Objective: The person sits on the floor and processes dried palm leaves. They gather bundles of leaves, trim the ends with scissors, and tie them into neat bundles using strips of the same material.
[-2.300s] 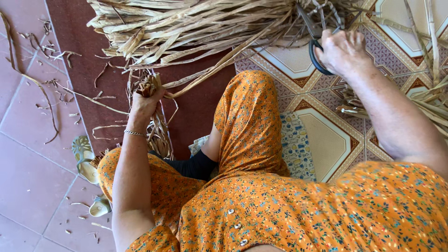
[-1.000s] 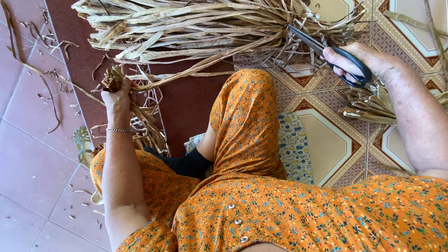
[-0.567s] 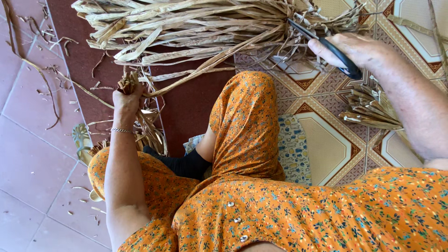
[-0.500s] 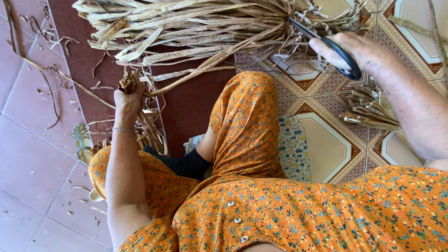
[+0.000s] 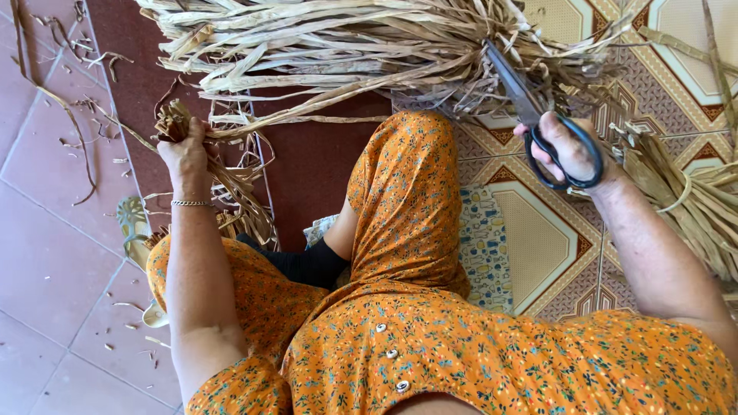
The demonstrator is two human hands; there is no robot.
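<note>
Hands: dry fibrous strips, steel scissors.

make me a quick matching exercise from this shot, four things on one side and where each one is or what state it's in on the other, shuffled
Things:
1. scissors
2. bracelet
3. dried leaf bundle
4. patterned cushion

Places or states:
A. on the left wrist
B. on the tiled floor beside the bent knee
C. held in the right hand
D. one end gripped in the left hand

Pairs: 1-C, 2-A, 3-D, 4-B
</note>
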